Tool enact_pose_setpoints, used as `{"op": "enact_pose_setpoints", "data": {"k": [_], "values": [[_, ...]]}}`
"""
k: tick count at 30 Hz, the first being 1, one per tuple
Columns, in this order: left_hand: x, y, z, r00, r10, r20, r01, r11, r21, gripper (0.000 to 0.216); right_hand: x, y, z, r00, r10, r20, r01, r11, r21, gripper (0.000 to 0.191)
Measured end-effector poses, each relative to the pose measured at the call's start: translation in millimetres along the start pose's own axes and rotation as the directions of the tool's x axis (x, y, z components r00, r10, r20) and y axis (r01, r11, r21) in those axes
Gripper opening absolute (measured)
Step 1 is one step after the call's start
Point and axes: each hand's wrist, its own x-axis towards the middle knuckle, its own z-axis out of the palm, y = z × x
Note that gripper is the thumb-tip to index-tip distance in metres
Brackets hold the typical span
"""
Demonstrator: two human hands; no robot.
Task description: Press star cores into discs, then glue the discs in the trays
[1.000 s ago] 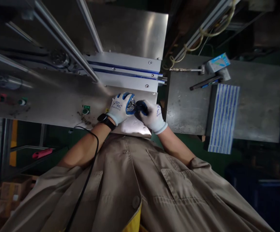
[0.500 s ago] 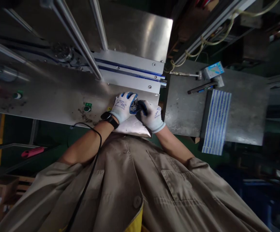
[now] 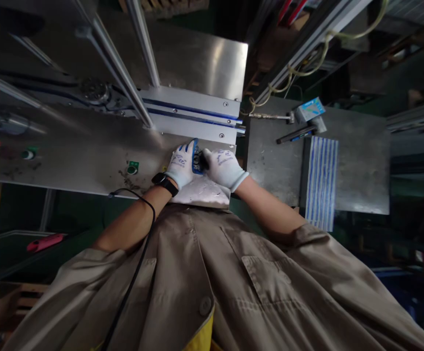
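Observation:
Both my hands wear white gloves with blue fingertips and meet over the steel work surface. My left hand curls round a small round metal part that shows only as a dark glint between the gloves. My right hand closes on the same part from the right, knuckles up. A black watch sits on my left wrist. Just beyond the hands lies a bolted aluminium rail block with blue strips.
A green button and a second one sit on the steel panel to the left. On the right table lie a striped blue-and-white cloth, a hammer, a small blue box and a dark tool.
My hands have drawn closer together and my right hand has rolled over the part, hiding most of it. The view has shifted slightly.

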Motion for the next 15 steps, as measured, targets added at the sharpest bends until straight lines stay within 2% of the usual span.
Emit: {"op": "enact_pose_setpoints", "data": {"k": [2,4,6,9,12,15], "values": [[0.3,-1.8,0.8,1.000,0.005,-0.003,-0.005,1.000,-0.007,0.108,-0.7,14.2,9.9,0.997,0.020,-0.070,-0.001,0.963,0.270,0.022],[-0.3,-2.1,0.6,1.000,0.014,-0.010,-0.014,1.000,-0.001,0.112,1.7,27.0,24.3,0.986,0.116,-0.123,-0.028,0.829,0.558,0.013],[-1.7,-1.1,-0.5,1.000,0.019,-0.024,-0.019,1.000,0.012,0.113,8.1,34.5,38.6,0.959,0.260,-0.115,-0.096,0.678,0.729,0.011],[-3.3,0.4,-2.7,0.999,0.017,-0.038,-0.016,0.999,0.033,0.114,19.6,35.6,49.6,0.921,0.384,-0.070,-0.175,0.567,0.805,0.017],[-1.6,-2.7,-3.5,0.999,0.030,-0.026,-0.029,0.999,0.017,0.118,20.9,32.0,44.0,0.923,0.385,0.003,-0.192,0.454,0.870,0.018],[2.5,-11.0,-1.7,0.996,0.090,-0.010,-0.091,0.995,-0.048,0.122,3.8,32.6,33.8,0.940,0.298,0.165,-0.226,0.183,0.957,0.020]]}}
